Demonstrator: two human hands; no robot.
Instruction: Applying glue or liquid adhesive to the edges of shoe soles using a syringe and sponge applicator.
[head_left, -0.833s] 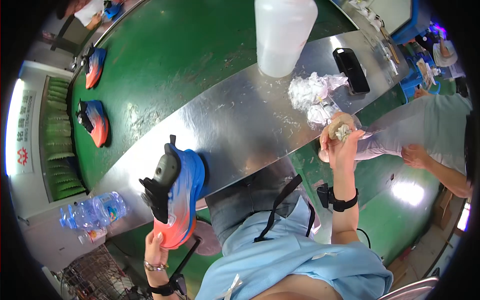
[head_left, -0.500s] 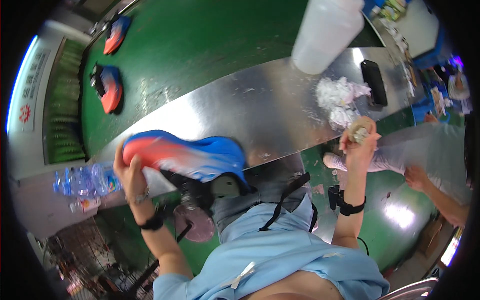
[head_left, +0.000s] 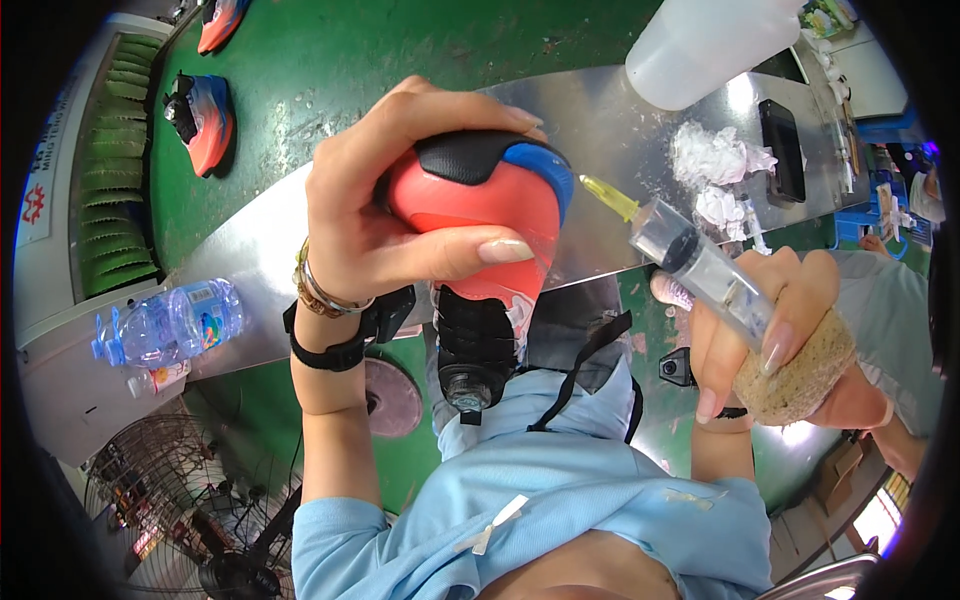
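Coral and blue are now filling the middle of the view; the running shoe (head_left: 490,205), which was lying sideways along the near edge of the metal bench (head_left: 600,245) a moment ago, is now showing its toe end upward, its black outsole patch (head_left: 465,158) facing the far side and its laces (head_left: 475,330) hanging toward the light-blue shirt (head_left: 520,500); the right hand (head_left: 797,285) is coming in closer too, and a clear syringe (head_left: 700,265) is now showing plainly in it; this is bringing shoe and syringe together, so both hands seem to be working at the toe's right edge.

The left hand (head_left: 350,200) is wrapping the toe, pinching it between a thumb laid across the coral front and fingers curling over the far side; the shoe is sitting inside that grip, to the right of the palm; the right hand is pinching the syringe barrel while holding a tan sponge (head_left: 800,370) below it; the yellow needle hub (head_left: 612,200) is pointing left, its tip lying just beside the blue midsole (head_left: 548,175), though whether they are touching I cannot tell.
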